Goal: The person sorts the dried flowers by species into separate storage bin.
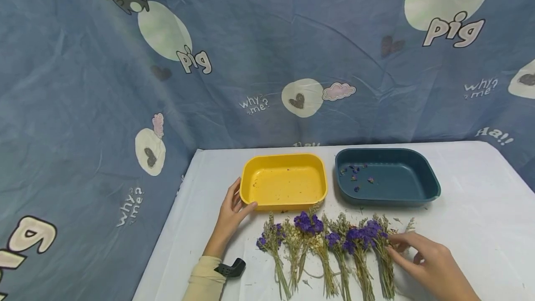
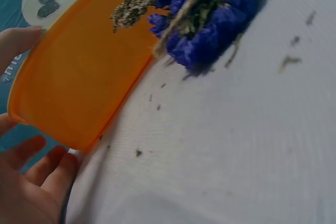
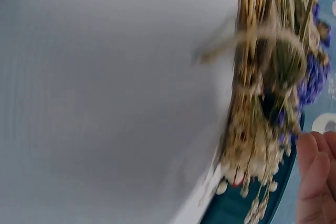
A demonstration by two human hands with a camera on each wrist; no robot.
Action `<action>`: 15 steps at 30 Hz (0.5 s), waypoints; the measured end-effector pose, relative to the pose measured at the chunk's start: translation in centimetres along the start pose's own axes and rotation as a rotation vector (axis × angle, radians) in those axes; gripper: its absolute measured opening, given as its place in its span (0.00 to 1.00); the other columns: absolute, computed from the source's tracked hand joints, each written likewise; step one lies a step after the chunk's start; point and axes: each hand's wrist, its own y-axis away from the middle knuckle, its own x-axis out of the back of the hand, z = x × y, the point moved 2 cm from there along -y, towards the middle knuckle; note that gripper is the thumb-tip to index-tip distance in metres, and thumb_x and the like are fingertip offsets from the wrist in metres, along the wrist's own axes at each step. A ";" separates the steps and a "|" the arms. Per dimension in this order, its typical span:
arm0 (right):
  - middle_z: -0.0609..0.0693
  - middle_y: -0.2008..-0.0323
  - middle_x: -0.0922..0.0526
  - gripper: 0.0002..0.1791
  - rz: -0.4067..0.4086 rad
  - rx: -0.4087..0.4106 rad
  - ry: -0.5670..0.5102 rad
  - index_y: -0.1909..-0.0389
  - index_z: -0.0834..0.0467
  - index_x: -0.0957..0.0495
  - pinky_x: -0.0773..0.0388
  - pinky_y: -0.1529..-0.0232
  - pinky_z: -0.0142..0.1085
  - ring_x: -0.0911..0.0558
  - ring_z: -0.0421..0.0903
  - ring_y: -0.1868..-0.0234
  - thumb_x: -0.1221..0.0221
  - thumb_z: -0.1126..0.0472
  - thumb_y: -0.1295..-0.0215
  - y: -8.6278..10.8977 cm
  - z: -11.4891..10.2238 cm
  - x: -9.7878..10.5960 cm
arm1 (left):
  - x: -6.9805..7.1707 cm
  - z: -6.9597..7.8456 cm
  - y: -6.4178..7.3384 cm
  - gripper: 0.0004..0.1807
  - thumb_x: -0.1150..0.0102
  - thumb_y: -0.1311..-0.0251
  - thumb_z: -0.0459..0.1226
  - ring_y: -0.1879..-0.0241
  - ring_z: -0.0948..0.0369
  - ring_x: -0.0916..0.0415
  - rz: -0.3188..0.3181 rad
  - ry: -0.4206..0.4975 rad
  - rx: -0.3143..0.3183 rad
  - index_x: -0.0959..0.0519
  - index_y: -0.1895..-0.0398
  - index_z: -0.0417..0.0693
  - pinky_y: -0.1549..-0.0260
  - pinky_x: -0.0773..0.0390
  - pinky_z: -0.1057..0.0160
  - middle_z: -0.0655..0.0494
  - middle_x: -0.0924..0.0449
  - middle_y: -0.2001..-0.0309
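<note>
At the left end of the yellow tray [image 1: 288, 206], my left hand [image 1: 231, 212] spreads its fingers and thumb about the near corner. In the left wrist view its fingers [image 2: 47, 174] rest loosely against the outside of the tray [image 2: 79, 87]. Several twine-tied bunches of dried flowers [image 1: 307, 224], many with purple heads, lie side by side before the trays. My right hand [image 1: 432, 259] pinches at the neck of a purple-headed bunch [image 1: 384, 268] near the right end of the row. A pale-blossomed bunch [image 3: 244, 140] lies beside that hand, largely hidden by it in the head view.
A dark teal tray [image 1: 388, 201] stands right of the yellow one, with small purple petals inside. Plant crumbs [image 2: 139, 153] are scattered on the white tabletop [image 1: 480, 208]. A blue printed cloth [image 1: 355, 59] hangs behind and to the left.
</note>
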 end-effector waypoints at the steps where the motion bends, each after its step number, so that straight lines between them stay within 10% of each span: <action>1: 0.35 0.70 0.14 0.19 -0.011 0.010 -0.031 0.61 0.49 0.13 0.29 0.78 0.18 0.20 0.25 0.70 0.22 0.68 0.53 0.1 -0.1 -0.3 | 0.0 -0.1 0.0 0.51 0.28 0.38 0.34 0.22 0.49 0.39 -0.010 0.020 -0.002 0.47 0.17 0.61 0.30 0.29 0.73 0.52 0.44 0.19; 9: 0.31 0.73 0.17 0.16 -0.057 0.050 -0.140 0.63 0.48 0.14 0.30 0.79 0.19 0.24 0.23 0.73 0.23 0.67 0.51 0.5 -0.9 -2.0 | 0.0 0.0 0.0 0.49 0.29 0.37 0.34 0.23 0.49 0.38 -0.032 0.052 -0.018 0.46 0.17 0.63 0.30 0.29 0.71 0.50 0.42 0.20; 15: 0.27 0.77 0.22 0.08 -0.220 -0.078 -0.066 0.68 0.45 0.14 0.26 0.79 0.25 0.28 0.22 0.77 0.24 0.55 0.45 0.4 -1.8 -2.8 | 0.2 -0.2 0.0 0.49 0.29 0.36 0.34 0.23 0.50 0.37 -0.027 0.052 -0.006 0.46 0.18 0.64 0.30 0.29 0.72 0.51 0.41 0.20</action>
